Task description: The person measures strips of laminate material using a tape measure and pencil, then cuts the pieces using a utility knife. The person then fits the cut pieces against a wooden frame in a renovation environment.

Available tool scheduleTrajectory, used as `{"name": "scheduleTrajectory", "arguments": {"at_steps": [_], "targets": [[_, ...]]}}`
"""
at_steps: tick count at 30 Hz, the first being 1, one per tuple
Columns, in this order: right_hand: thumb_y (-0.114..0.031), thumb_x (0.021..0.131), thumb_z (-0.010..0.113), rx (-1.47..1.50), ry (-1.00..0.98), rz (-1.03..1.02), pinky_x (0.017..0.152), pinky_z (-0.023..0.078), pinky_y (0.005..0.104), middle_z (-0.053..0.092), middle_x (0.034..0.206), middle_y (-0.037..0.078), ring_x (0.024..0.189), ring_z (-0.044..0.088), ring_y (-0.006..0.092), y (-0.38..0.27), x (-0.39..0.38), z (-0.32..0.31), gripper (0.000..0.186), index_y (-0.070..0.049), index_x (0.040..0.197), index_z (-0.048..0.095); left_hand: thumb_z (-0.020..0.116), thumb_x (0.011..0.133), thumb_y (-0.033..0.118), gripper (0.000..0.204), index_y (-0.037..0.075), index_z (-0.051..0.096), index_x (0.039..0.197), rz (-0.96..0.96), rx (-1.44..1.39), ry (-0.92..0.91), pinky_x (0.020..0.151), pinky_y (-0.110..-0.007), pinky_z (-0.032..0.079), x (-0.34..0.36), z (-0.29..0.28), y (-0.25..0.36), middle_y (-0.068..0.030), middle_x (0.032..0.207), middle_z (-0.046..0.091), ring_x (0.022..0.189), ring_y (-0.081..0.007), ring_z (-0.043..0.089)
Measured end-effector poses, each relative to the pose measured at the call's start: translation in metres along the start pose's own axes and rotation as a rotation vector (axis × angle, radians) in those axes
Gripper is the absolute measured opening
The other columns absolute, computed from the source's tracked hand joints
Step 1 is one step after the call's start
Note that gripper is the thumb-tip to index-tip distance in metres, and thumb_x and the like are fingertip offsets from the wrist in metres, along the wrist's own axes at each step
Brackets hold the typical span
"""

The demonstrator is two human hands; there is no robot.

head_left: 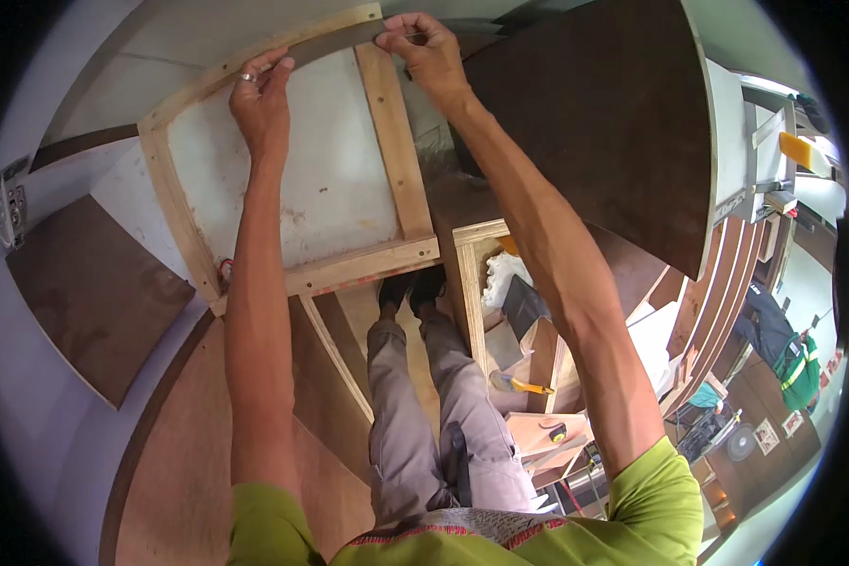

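You've got the strip (341, 42) along the inner side of the wood frame (387, 123)'s far rail, spanning between your two hands. Left hand (261, 102): thumb and fingers pinching the strip near the rail; your fingers cover that end, so can't tell where it stops. Right hand (431, 64): fingertips pinching it by the frame's far right corner. Something thin and dark shows past that hand; can't tell if it's the same piece. Can't tell if the strip touches the rail all along.

Your left forearm hides part of the white panel (325, 160) and frame. Your right forearm blocks some of the open box (472, 283); the white lump (502, 278) in it is unclear. Big dark board (585, 123) runs off the top edge. Person in green (800, 373), far right, is small and warped by the rim.
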State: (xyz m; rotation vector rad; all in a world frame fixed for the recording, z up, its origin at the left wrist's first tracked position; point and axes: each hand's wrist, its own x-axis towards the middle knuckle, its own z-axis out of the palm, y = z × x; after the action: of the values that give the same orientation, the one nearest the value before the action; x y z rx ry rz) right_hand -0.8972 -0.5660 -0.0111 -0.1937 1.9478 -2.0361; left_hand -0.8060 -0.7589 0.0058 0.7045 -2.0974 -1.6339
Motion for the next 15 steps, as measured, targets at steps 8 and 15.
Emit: {"name": "scheduleTrajectory", "arguments": {"at_steps": [8, 15], "targets": [[-0.013, 0.086, 0.072, -0.103, 0.183, -0.066, 0.072, 0.050, 0.0256, 0.065, 0.083, 0.002, 0.078, 0.060, 0.0082, 0.006, 0.003, 0.012, 0.021, -0.001, 0.101, 0.066, 0.070, 0.090, 0.011, 0.011, 0.005, 0.073, 0.099, 0.176, -0.039, 0.088, 0.075, -0.025, 0.050, 0.007, 0.011, -0.009, -0.0037, 0.094, 0.069, 0.085, -0.0123, 0.063], [-0.015, 0.087, 0.070, -0.253, 0.314, -0.126, 0.073, 0.051, 0.0272, 0.068, 0.084, 0.004, 0.077, 0.061, 0.0107, 0.007, 0.005, 0.017, 0.018, 0.001, 0.095, 0.068, 0.069, 0.091, 0.011, 0.012, 0.005, 0.073, 0.101, 0.182, -0.014, 0.140, 0.075, -0.026, 0.050, 0.005, 0.023, -0.003, -0.0033, 0.097, 0.068, 0.087, -0.0116, 0.061]]}}
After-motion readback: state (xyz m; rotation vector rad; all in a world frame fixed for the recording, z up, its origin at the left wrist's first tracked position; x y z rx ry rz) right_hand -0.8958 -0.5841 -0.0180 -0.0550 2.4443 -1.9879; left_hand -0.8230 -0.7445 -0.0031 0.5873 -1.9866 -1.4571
